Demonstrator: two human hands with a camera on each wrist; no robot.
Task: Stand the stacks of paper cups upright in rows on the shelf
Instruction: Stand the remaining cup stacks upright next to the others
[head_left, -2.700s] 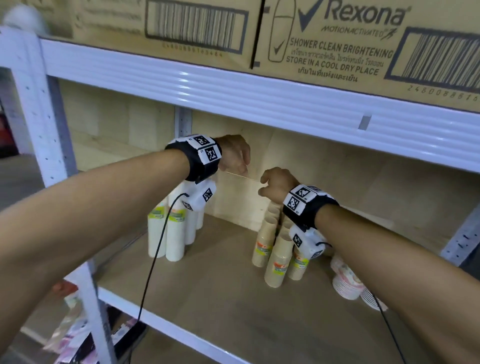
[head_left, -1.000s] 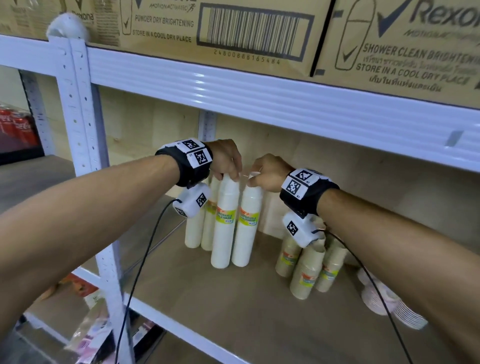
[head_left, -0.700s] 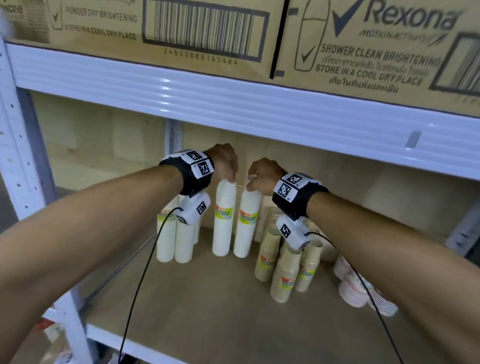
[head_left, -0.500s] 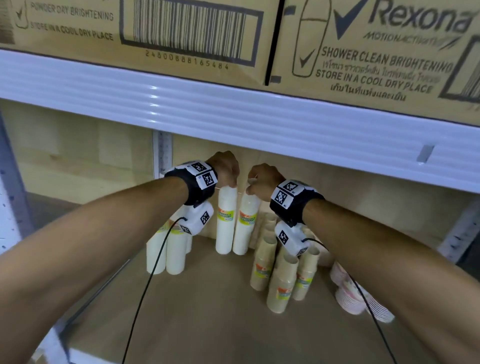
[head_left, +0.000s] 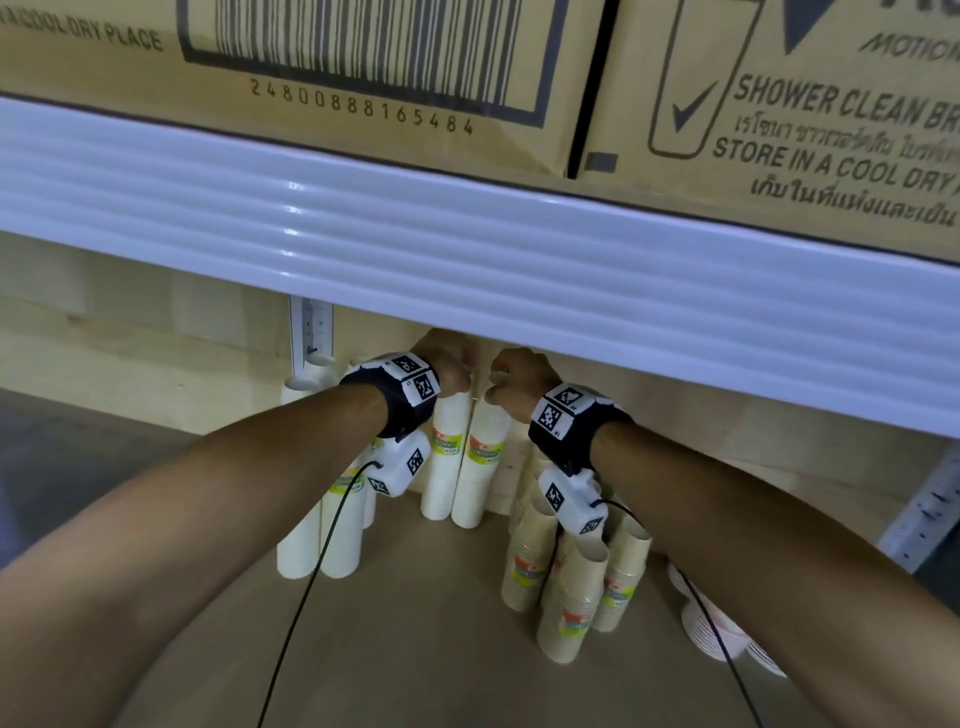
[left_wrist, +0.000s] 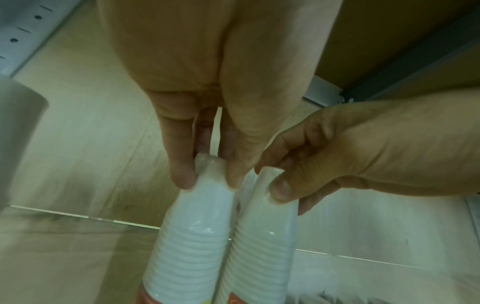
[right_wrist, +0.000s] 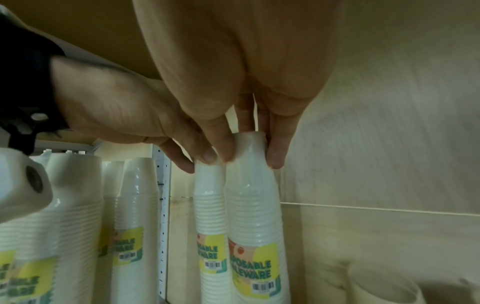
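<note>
Two tall white paper-cup stacks in clear wrap stand upright side by side at the back of the wooden shelf (head_left: 415, 649). My left hand (head_left: 447, 364) pinches the top of the left stack (head_left: 444, 462). My right hand (head_left: 511, 382) pinches the top of the right stack (head_left: 482, 467). In the left wrist view my left hand (left_wrist: 207, 176) has its fingertips on both sides of the left stack's (left_wrist: 192, 257) wrapped tip. In the right wrist view my right hand (right_wrist: 250, 156) grips the right stack (right_wrist: 255, 216) the same way. The two stacks touch.
Several more white stacks (head_left: 322, 535) stand upright at the left near the shelf post. Brown cup stacks (head_left: 571, 587) stand grouped at the right, with loose plates or bowls (head_left: 714, 629) lying beyond them. The white beam (head_left: 467, 260) of the upper shelf hangs low over my hands.
Both hands have carried the two white stacks deeper, toward the back wall of the shelf, still holding their tops. My head has moved closer and lower under the beam.
</note>
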